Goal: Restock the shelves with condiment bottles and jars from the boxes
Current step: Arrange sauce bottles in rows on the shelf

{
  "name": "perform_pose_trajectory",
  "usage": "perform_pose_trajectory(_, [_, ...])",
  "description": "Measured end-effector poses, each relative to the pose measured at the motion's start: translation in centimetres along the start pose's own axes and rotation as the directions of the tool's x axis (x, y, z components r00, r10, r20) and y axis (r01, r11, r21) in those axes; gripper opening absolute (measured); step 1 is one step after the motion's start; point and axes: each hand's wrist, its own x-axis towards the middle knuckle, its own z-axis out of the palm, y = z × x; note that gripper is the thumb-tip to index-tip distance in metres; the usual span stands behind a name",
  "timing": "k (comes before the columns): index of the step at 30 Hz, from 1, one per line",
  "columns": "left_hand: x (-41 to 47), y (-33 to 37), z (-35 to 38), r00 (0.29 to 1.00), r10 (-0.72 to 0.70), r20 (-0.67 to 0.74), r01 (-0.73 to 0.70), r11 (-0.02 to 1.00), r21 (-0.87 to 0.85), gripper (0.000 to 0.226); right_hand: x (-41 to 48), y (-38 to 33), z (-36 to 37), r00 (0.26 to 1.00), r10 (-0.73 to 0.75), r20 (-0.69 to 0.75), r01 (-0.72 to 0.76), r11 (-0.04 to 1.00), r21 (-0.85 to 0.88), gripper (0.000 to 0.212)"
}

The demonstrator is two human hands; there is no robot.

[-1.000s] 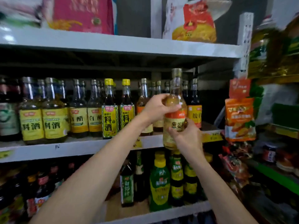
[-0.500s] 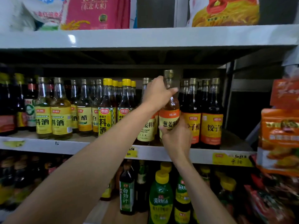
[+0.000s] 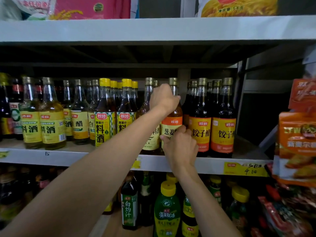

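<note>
Amber bottle with the orange-and-yellow label stands upright at the front edge of the middle shelf. It is slotted between a pale-labelled bottle on its left and the dark vinegar bottles on its right, close against both. Its long axis runs straight up, gold cap on top. My left hand wraps the neck and shoulder from the left, fingers curled round the glass. My right hand grips the lower body from the front, thumb on the label's left side and fingers curled round the right. That hand hides the base, so I cannot tell whether it sits on the board. I judge what matters next is depth. The bottle lies straight ahead of my fingers, so I must let go without tipping it sideways into its neighbours. My right hand, nearer the base, steers; my left steadies the top.
</note>
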Motion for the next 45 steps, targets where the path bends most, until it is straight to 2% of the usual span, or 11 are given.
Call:
perform_pose_trajectory(4, [-0.6, -0.1, 0.5, 1.0, -0.001, -0.021, 0.0, 1.0, -0.025, 0.023, -0.7, -0.1, 0.8, 0.999, -0.024, -0.031, 0.023, 1.0, -0.014, 0.081])
perform_pose_trajectory(7, [-1.5, -0.3, 0.3, 1.0, 0.024, -0.015, -0.025, 0.996, -0.08, 0.058, -1.6, -0.4, 0.7, 0.999, -0.027, -0.037, 0.026, 0.999, -0.028, 0.085])
perform_pose_trajectory(10, [-4.2, -1.1, -1.1, 0.984, 0.153, -0.09, -0.164, 0.979, -0.123, 0.063, -3.2, -0.4, 0.2, 0.985, -0.087, -0.15, 0.091, 0.996, 0.021, 0.069])
perform_pose_trajectory(14, [-12.7, -6.5, -3.4, 0.957, 0.219, -0.19, -0.273, 0.904, -0.33, 0.042, -9.3, -0.1, 0.3, 0.932, -0.145, -0.331, 0.198, 0.971, 0.133, 0.038])
perform_pose_trajectory(19, [-27.7, -20.6, -5.6, 0.995, -0.084, -0.05, 0.066, 0.956, -0.284, 0.013, -22.3, -2.1, 3.0, 0.977, -0.195, -0.089, 0.212, 0.938, 0.273, 0.025])
perform_pose_trajectory(24, [-41.2, -32.7, -9.7, 0.901, -0.417, 0.118, 0.426, 0.903, -0.062, 0.016, -34.4, -5.5, 6.8, 0.939, -0.259, 0.225, 0.175, 0.926, 0.335, 0.016])
perform_pose_trajectory(31, [-56.8, -40.1, -15.4, 0.647, -0.758, 0.086, 0.748, 0.653, 0.117, 0.021, -48.5, -5.8, 10.6, 0.705, -0.481, 0.522, 0.229, 0.85, 0.474, 0.01])
perform_pose_trajectory(36, [-67.3, -40.5, -14.0, 0.461, -0.887, -0.037, 0.88, 0.452, 0.144, 0.021, -56.9, -1.4, 13.2, 0.461, -0.587, 0.665, 0.171, 0.794, 0.583, 0.011])
perform_pose_trajectory(39, [-73.4, -41.7, -11.8, 0.356, -0.934, -0.039, 0.925, 0.346, 0.16, 0.021, -62.5, 2.6, 15.6, 0.305, -0.615, 0.727, 0.159, 0.786, 0.598, 0.015])
perform_pose_trajectory(42, [-78.1, -44.5, -11.2, 0.337, -0.94, -0.055, 0.917, 0.314, 0.245, 0.021, -68.3, 5.9, 17.9, 0.112, -0.607, 0.787, 0.148, 0.793, 0.591, 0.015])
perform_pose_trajectory(45, [-82.0, -48.2, -11.0, 0.352, -0.928, -0.125, 0.904, 0.302, 0.303, 0.021, -74.4, 8.2, 20.7, -0.014, -0.616, 0.788, 0.186, 0.772, 0.607, 0.014])
